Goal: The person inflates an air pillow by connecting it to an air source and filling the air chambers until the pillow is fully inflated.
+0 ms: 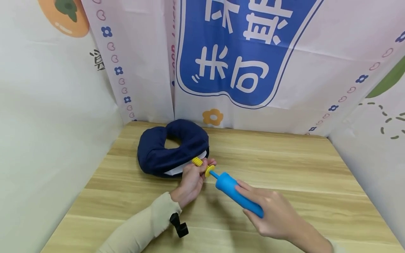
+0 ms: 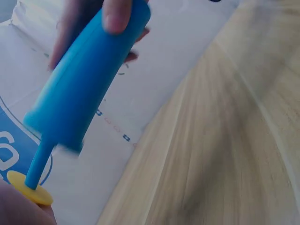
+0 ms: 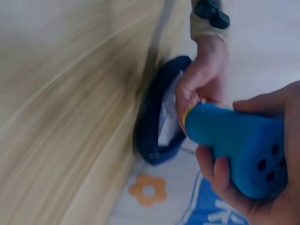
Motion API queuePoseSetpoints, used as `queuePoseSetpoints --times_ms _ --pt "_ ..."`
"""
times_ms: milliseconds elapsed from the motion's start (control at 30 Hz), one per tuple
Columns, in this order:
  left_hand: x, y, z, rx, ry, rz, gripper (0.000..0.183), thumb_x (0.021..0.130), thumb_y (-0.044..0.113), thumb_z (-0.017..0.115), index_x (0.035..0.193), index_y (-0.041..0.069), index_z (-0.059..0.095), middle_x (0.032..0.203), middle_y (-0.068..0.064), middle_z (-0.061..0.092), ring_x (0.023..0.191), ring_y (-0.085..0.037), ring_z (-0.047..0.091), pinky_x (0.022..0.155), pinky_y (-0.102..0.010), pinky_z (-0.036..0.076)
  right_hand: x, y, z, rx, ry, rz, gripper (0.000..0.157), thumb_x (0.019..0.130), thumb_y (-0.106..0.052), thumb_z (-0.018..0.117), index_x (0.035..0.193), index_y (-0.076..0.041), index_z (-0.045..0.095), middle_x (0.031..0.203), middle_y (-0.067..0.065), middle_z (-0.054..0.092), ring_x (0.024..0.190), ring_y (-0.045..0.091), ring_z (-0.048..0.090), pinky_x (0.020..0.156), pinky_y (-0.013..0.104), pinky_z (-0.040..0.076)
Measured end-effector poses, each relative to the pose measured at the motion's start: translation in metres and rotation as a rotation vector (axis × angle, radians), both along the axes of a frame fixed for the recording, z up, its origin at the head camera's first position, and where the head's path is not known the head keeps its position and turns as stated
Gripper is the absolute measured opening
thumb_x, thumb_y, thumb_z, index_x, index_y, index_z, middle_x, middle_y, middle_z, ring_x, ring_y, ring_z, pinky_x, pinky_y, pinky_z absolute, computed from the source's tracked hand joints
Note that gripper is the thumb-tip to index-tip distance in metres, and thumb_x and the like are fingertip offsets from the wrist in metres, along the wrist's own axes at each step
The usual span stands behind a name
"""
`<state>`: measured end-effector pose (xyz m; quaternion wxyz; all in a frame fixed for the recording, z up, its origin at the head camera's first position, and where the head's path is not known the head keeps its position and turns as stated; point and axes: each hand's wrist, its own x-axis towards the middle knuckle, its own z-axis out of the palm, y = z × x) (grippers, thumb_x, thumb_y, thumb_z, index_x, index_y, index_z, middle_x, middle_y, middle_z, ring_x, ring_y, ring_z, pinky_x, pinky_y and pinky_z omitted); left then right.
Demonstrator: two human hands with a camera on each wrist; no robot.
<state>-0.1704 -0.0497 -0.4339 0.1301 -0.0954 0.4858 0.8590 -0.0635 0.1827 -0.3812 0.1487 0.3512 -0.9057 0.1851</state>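
A blue hand air pump [image 1: 232, 191] with yellow parts slants between the two hands. My right hand [image 1: 276, 212] grips its thick blue body, fingers wrapped round the sides. Farther forward, my left hand [image 1: 190, 181] holds the yellow front part between a round yellow flange [image 1: 209, 170] and a ribbed yellow tip [image 1: 197, 161]. A thin blue rod [image 2: 40, 161] shows between flange and body. Behind the left hand lies a navy U-shaped neck pillow [image 1: 152, 154], its side parted over a white inner layer [image 1: 175, 170]. The ribbed tip overlaps this opening in the head view.
The pillow and hands are over a light wood-grain table [image 1: 284, 158]. Printed white sheets [image 1: 145, 70] rise as walls at the back and both sides. On the left sleeve [image 1: 155, 216] sits a small black clip-like device [image 1: 179, 225].
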Motion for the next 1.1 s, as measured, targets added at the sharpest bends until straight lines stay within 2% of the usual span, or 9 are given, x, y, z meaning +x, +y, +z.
queuePoseSetpoints --times_ms 100,200,333,500,633,800,900,1000,1100 --pt "-0.003 0.000 0.000 0.030 0.002 -0.013 0.025 0.100 0.015 0.051 0.121 0.003 0.057 0.108 -0.003 0.073 0.101 -0.011 0.069 0.083 -0.018 0.054 0.017 0.019 0.008 -0.005 -0.051 -0.028 0.070 0.076 -0.020 0.079 0.140 -0.025 0.051 0.139 -0.004 0.057 0.104 0.012 0.069 0.075 0.030 0.059" --pt "-0.005 -0.001 0.005 0.054 0.013 0.005 0.023 0.100 0.012 0.052 0.120 0.003 0.057 0.108 -0.003 0.072 0.101 -0.011 0.070 0.085 -0.018 0.054 0.032 0.030 0.021 0.006 -0.098 -0.079 0.074 0.078 -0.022 0.080 0.143 -0.030 0.046 0.141 -0.009 0.055 0.108 0.011 0.067 0.078 0.031 0.059" --pt "-0.008 0.004 0.010 0.082 0.011 0.036 0.021 0.100 0.011 0.051 0.119 0.004 0.056 0.109 -0.003 0.070 0.102 -0.010 0.069 0.090 -0.019 0.053 0.041 0.035 0.032 0.018 -0.096 -0.128 0.075 0.077 -0.023 0.081 0.143 -0.031 0.046 0.139 -0.010 0.056 0.106 0.012 0.068 0.077 0.032 0.059" --pt "-0.002 0.015 0.014 0.100 -0.025 0.113 0.012 0.101 0.011 0.048 0.113 0.007 0.048 0.116 -0.005 0.065 0.100 -0.010 0.066 0.099 -0.024 0.049 0.029 0.019 0.027 0.008 0.068 -0.065 0.066 0.072 -0.019 0.078 0.135 -0.021 0.058 0.130 0.000 0.065 0.091 0.011 0.072 0.068 0.028 0.059" --pt "0.003 0.020 0.021 0.079 0.006 0.164 0.019 0.102 0.012 0.045 0.120 0.004 0.045 0.114 -0.003 0.063 0.103 -0.011 0.064 0.107 -0.030 0.043 0.010 -0.008 0.016 -0.009 0.186 -0.047 0.061 0.069 -0.019 0.075 0.128 -0.014 0.064 0.126 0.006 0.067 0.082 0.012 0.073 0.060 0.028 0.058" --pt "0.010 0.017 0.017 0.040 -0.017 0.144 0.023 0.101 0.013 0.048 0.122 0.003 0.045 0.110 0.000 0.066 0.105 -0.013 0.065 0.103 -0.030 0.045 -0.015 -0.035 0.000 -0.052 0.196 -0.037 0.057 0.068 -0.020 0.076 0.123 -0.012 0.067 0.124 0.007 0.068 0.074 0.009 0.072 0.056 0.026 0.056" --pt "0.008 0.008 0.015 0.048 -0.007 0.122 0.024 0.101 0.011 0.049 0.123 0.003 0.044 0.112 -0.002 0.065 0.104 -0.013 0.065 0.100 -0.028 0.048 -0.026 -0.040 -0.007 -0.056 0.182 0.017 0.057 0.071 -0.020 0.076 0.126 -0.011 0.065 0.127 0.008 0.066 0.080 0.011 0.073 0.061 0.028 0.058" --pt "0.002 -0.005 0.015 0.053 0.002 0.073 0.034 0.100 0.008 0.048 0.133 0.000 0.039 0.120 -0.007 0.062 0.105 -0.012 0.066 0.097 -0.024 0.050 -0.026 -0.032 -0.008 -0.043 0.145 0.057 0.062 0.073 -0.020 0.076 0.133 -0.012 0.060 0.133 0.008 0.062 0.088 0.012 0.073 0.065 0.029 0.059" --pt "-0.001 -0.016 0.015 0.053 -0.018 0.035 0.039 0.100 0.005 0.047 0.137 -0.001 0.035 0.121 -0.005 0.064 0.105 -0.011 0.067 0.094 -0.021 0.051 -0.016 -0.016 -0.007 -0.026 0.079 0.074 0.067 0.075 -0.020 0.077 0.138 -0.015 0.055 0.138 0.006 0.059 0.097 0.015 0.072 0.070 0.032 0.060"
